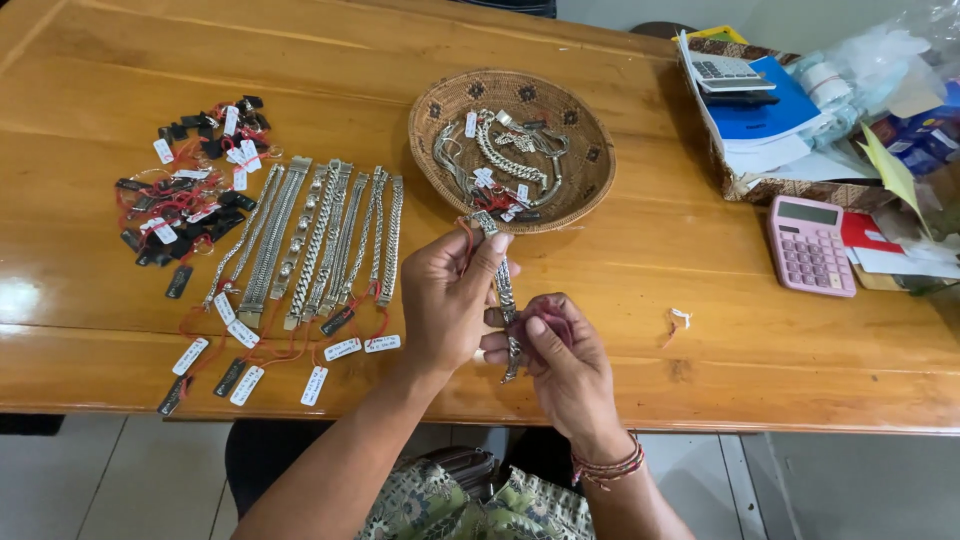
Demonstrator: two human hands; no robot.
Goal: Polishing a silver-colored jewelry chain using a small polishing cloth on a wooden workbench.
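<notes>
Head view, looking down on a polished wooden surface (700,250).

Labels: a scatter of small white oblong tags (245,385) on red strings lies along the near edge of the surface, each tied to one of a row of silver chain bracelets (310,240) laid side by side, left of centre. Some flat black tags lie mixed among the white ones. Further left, a loose pile of black tags (190,190) with red strings and a few white labels. More white tags show inside the round woven tray (590,150), among a tangle of silver chains (500,155).

Far right: a patterned box (790,188) holding a blue booklet, papers and a grey calculator; clear plastic bags behind it. A pink calculator (810,245) lies just in front of the box. A small scrap of white tag with red thread (678,322) lies alone on the surface, right of the hands.

Left hand (450,305): thumb and forefinger pinched on the upper end of a silver bracelet (505,290), just below the tray's near rim; a red string hangs at that end. Right hand (565,360): fingers curled around a dark red cloth (550,325), closed on the bracelet's lower part. The bracelet hangs roughly upright between both hands, above the near edge of the surface. Beaded bands on the right wrist.
</notes>
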